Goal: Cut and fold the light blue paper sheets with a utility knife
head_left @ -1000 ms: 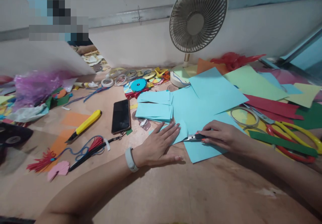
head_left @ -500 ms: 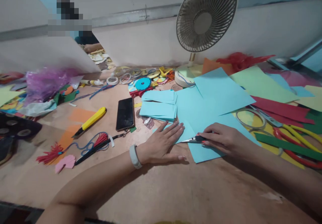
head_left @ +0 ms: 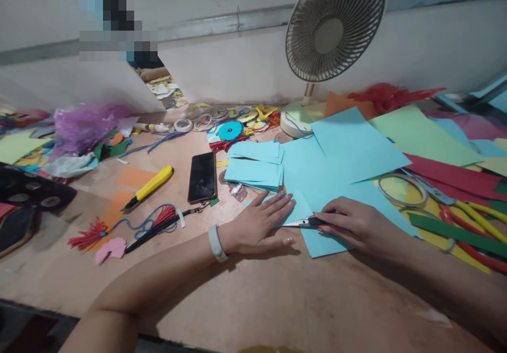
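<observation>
My left hand (head_left: 261, 221) lies flat with fingers spread, pressing on a small light-blue paper piece (head_left: 301, 206) near the front of the table. My right hand (head_left: 350, 223) is closed around the dark handle of scissors (head_left: 297, 222). Their silver blades point left toward my left hand and lie along the paper's lower edge. Part of the handle is hidden by my fingers. Beneath and beyond my right hand spread larger light-blue sheets (head_left: 352, 147). Behind my left hand sits a stack of cut light-blue paper pieces (head_left: 253, 170).
A phone (head_left: 202, 177) and a yellow cutter knife (head_left: 148, 188) lie to the left, with a red tassel (head_left: 87, 237). At the back stands a fan (head_left: 336, 25). Tape rolls, coloured paper and red-handled scissors (head_left: 446, 215) crowd the right. Another person's arm (head_left: 154, 73) shows through a gap.
The camera view has turned slightly left, so everything appears shifted a little to the right. My hands, the scissors and the paper keep nearly the same arrangement.
</observation>
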